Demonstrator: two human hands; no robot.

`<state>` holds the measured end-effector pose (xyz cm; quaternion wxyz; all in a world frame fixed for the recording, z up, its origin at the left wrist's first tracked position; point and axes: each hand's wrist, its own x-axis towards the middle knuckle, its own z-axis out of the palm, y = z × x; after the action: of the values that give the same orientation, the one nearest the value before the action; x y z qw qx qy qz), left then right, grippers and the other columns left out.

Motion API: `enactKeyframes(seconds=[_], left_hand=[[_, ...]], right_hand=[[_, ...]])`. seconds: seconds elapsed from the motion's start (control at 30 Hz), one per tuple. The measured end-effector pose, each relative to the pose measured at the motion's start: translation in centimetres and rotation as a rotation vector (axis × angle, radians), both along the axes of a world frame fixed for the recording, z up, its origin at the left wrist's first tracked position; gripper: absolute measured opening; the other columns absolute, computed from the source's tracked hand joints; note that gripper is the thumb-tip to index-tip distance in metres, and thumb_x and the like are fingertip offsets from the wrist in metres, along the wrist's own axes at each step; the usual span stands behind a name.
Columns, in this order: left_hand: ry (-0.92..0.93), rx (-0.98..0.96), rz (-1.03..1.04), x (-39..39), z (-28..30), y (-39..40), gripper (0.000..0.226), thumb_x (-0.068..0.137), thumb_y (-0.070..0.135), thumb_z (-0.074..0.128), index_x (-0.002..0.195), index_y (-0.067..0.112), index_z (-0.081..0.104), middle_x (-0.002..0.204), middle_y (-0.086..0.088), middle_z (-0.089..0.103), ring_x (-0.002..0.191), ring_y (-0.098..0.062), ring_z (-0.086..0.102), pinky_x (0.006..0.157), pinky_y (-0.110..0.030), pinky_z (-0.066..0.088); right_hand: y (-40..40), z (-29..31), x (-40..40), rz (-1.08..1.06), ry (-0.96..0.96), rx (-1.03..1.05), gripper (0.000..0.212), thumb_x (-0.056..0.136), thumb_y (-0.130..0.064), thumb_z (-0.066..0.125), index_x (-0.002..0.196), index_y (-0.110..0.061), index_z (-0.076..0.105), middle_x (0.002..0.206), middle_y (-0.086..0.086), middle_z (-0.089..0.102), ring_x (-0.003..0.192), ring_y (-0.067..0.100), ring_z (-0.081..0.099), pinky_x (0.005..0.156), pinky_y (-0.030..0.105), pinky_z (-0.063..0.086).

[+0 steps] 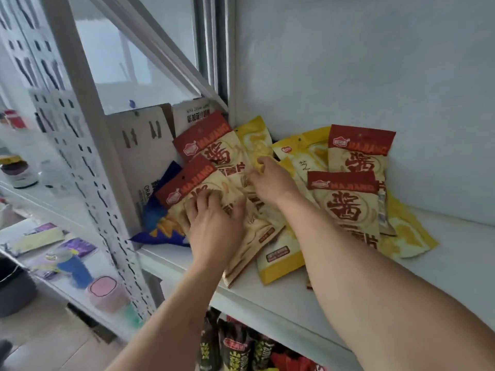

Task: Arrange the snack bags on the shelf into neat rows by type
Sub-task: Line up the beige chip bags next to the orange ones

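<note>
Pressing flat, the left hand point(214, 223) rests with spread fingers on the nearest red-topped bag point(203, 194), whose long axis runs away toward the wall. Just beyond, the right hand point(270, 180) pinches a yellow bag point(257, 140). Remaining bags lie jumbled, overlapping, on the shelf point(442, 263).

A blue snack bag point(158, 226) lies mostly buried under red-topped bags point(203, 188). The right forearm point(375, 277) covers a yellow bag point(278, 261) and part of the shelf point(455, 253). Dark packets point(235, 346) below run off the bottom edge. Goods on the left shelves point(48, 250) are blurred.
</note>
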<state>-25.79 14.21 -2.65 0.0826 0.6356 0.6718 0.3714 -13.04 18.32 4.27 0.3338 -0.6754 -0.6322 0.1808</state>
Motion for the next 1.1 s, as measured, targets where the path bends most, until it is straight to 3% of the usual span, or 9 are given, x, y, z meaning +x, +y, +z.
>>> enactKeyframes(seconds=[0.13,0.27,0.4,0.53,0.67,0.77,0.87,0.97,1.1], left_hand=[[-0.074,0.073,-0.181,-1.1,-0.4,1.6,0.05,0.103,0.047,0.037,0.143,0.021,0.05,0.155,0.003,0.04,0.147,-0.023,0.025,0.122,-0.048,0.016],[-0.115,0.163,-0.325,-1.5,-0.9,2.3,0.045,0.102,0.036,0.038,0.137,0.015,0.059,0.149,-0.003,0.05,0.141,-0.025,0.038,0.118,-0.049,0.028],[-0.133,0.27,-0.318,-1.2,-1.2,2.4,0.041,0.098,0.029,0.053,0.134,0.011,0.059,0.147,-0.007,0.049,0.141,-0.029,0.037,0.117,-0.052,0.032],[-0.142,0.24,-0.154,-0.5,-0.5,2.0,0.079,0.089,0.046,0.067,0.15,0.009,0.033,0.161,-0.014,0.024,0.148,-0.037,0.017,0.121,-0.05,0.015],[-0.34,0.105,-0.19,-0.1,0.9,2.1,0.112,0.081,0.059,0.07,0.158,0.006,0.007,0.165,-0.013,0.009,0.153,-0.03,0.006,0.124,-0.044,0.008],[-0.464,-0.012,-0.275,0.3,1.9,2.2,0.116,0.079,0.061,0.071,0.159,0.016,0.001,0.164,-0.008,0.021,0.15,-0.026,0.022,0.122,-0.043,0.024],[-0.521,-0.096,-0.349,0.8,2.9,2.6,0.109,0.075,0.065,0.072,0.157,0.028,0.01,0.144,-0.003,0.053,0.128,-0.027,0.056,0.103,-0.049,0.05],[-0.526,-0.102,-0.434,1.5,3.8,2.9,0.098,0.074,0.063,0.075,0.15,0.024,0.028,0.124,0.01,0.063,0.117,-0.021,0.062,0.099,-0.047,0.052],[-0.599,-0.139,-0.595,3.4,5.3,1.4,0.06,0.085,0.042,0.076,0.133,0.028,0.043,0.096,0.023,0.061,0.084,0.001,0.063,0.065,-0.017,0.052]], right_hand=[[2.1,0.1,-1.4,-0.069,0.031,-0.007,0.063,0.102,-0.048,0.044,0.151,-0.01,0.035,0.148,0.011,0.049,0.134,0.03,0.047,0.103,0.034,0.039],[3.7,0.1,-2.0,-0.121,0.248,-0.013,0.069,0.094,-0.057,0.054,0.141,-0.007,0.049,0.138,0.01,0.058,0.126,0.03,0.054,0.105,0.038,0.044],[4.0,-0.2,-1.4,-0.102,0.463,-0.06,0.038,0.097,-0.044,0.059,0.111,-0.01,0.069,0.093,0.004,0.071,0.084,0.023,0.067,0.07,0.032,0.056],[3.6,0.3,-0.1,-0.116,0.644,-0.048,0.031,0.098,-0.04,0.058,0.115,-0.016,0.067,0.108,0.006,0.073,0.1,0.029,0.07,0.087,0.047,0.058],[3.0,0.7,1.3,-0.227,0.726,0.006,0.04,0.093,-0.049,0.059,0.121,-0.021,0.063,0.117,0.005,0.07,0.103,0.031,0.067,0.087,0.056,0.057],[2.5,0.8,2.8,-0.289,0.797,0.065,0.04,0.092,-0.05,0.059,0.121,-0.023,0.064,0.116,0.003,0.07,0.104,0.03,0.067,0.09,0.054,0.056],[1.2,1.3,4.4,-0.3,0.907,0.093,0.033,0.092,-0.047,0.064,0.115,-0.023,0.066,0.109,0.004,0.074,0.098,0.03,0.07,0.086,0.055,0.057],[-0.4,1.6,6.7,-0.309,0.942,0.129,0.038,0.086,-0.051,0.069,0.111,-0.023,0.067,0.103,0.005,0.076,0.095,0.03,0.073,0.086,0.054,0.058],[-3.6,1.9,9.8,-0.393,0.996,0.17,0.048,0.079,-0.057,0.074,0.113,-0.025,0.066,0.106,0.005,0.076,0.089,0.027,0.073,0.078,0.043,0.06]])
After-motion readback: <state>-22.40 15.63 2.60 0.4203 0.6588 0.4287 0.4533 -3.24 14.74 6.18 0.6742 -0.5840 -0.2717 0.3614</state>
